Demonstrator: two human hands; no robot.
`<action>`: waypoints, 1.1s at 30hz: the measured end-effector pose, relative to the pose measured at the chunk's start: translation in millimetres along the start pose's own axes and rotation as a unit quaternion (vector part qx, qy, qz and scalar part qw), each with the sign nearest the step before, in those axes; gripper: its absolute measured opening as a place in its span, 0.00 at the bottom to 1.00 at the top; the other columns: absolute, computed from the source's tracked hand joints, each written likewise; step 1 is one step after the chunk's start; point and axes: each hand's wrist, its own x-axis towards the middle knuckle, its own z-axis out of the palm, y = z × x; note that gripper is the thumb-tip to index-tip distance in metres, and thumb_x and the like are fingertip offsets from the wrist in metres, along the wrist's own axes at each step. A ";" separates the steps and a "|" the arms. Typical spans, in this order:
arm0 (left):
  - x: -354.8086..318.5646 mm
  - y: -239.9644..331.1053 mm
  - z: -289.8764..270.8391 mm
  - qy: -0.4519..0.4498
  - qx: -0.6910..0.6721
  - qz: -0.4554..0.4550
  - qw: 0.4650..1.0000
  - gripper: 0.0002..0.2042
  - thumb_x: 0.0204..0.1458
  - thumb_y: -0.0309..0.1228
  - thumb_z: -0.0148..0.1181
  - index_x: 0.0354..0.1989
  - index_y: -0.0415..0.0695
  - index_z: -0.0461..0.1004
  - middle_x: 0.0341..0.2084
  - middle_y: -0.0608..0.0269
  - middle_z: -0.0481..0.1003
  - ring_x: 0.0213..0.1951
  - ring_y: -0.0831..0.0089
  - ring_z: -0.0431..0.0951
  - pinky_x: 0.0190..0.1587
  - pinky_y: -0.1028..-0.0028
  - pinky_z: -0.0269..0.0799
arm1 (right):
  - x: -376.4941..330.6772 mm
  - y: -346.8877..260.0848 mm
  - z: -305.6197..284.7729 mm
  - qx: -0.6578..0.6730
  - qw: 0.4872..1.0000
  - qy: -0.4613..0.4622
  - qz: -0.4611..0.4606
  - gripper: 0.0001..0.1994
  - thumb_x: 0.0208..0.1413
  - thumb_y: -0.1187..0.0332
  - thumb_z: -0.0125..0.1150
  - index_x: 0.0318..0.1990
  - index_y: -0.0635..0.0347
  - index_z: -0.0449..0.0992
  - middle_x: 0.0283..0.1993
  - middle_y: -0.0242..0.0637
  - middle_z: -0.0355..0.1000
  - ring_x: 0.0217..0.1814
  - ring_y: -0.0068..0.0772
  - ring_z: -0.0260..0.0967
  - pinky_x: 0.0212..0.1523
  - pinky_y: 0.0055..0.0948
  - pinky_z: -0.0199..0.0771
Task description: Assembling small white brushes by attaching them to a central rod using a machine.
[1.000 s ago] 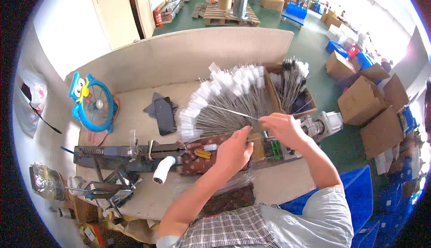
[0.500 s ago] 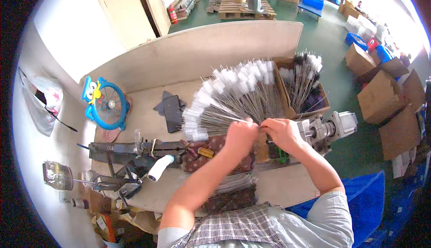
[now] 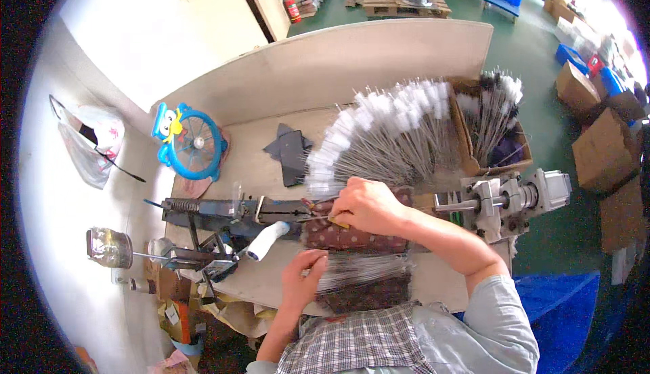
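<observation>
One blue fan [image 3: 198, 143] stands at the left of the table [image 3: 247, 150], then one white tube [image 3: 268, 240] and one dark phone [image 3: 292, 160]. The left hand [image 3: 303, 279] curls at the left end of one wire bundle [image 3: 365, 270]; whether its grip holds anything, I cannot tell. The right hand [image 3: 369, 206] is pinched narrow at one yellow piece [image 3: 340, 223] (its hold is hidden). White-tipped brushes [image 3: 399, 120] (too many to count) fan out beside one cardboard box [image 3: 463, 137].
</observation>
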 end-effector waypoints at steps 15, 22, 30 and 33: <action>28.8 -71.8 17.5 0.009 -0.151 -0.206 0.967 0.22 0.44 0.49 0.61 0.26 0.36 0.77 0.16 0.60 0.75 0.20 0.75 0.73 0.25 0.74 0.67 | 37.5 -29.0 39.6 -0.076 0.995 0.027 0.054 0.04 0.40 0.67 0.58 0.24 0.54 0.76 0.27 0.30 0.72 0.36 0.37 0.66 0.38 0.34 0.69; 34.7 -61.5 20.3 -0.003 -0.203 -0.205 0.957 0.21 0.46 0.45 0.61 0.32 0.34 0.76 0.22 0.61 0.76 0.23 0.74 0.74 0.28 0.73 0.67 | 16.1 -23.2 24.0 -0.089 0.993 0.081 0.007 0.05 0.43 0.67 0.57 0.28 0.55 0.77 0.29 0.32 0.72 0.38 0.36 0.67 0.37 0.33 0.70; 34.1 -39.3 52.7 0.065 -0.388 -0.198 0.898 0.07 0.45 0.23 0.56 0.30 0.41 0.63 0.21 0.63 0.72 0.23 0.71 0.74 0.28 0.72 0.71 | -46.1 -13.0 49.5 -0.004 0.999 0.036 0.010 0.12 0.43 0.74 0.54 0.38 0.59 0.72 0.33 0.38 0.71 0.32 0.40 0.72 0.31 0.33 0.73; 37.6 -40.4 34.7 0.002 -0.214 -0.192 0.958 0.09 0.42 0.28 0.60 0.26 0.40 0.66 0.23 0.61 0.73 0.22 0.74 0.72 0.26 0.72 0.70 | -29.1 13.5 83.9 -0.057 0.993 0.101 0.024 0.11 0.45 0.73 0.53 0.39 0.59 0.70 0.34 0.39 0.67 0.36 0.42 0.71 0.31 0.36 0.74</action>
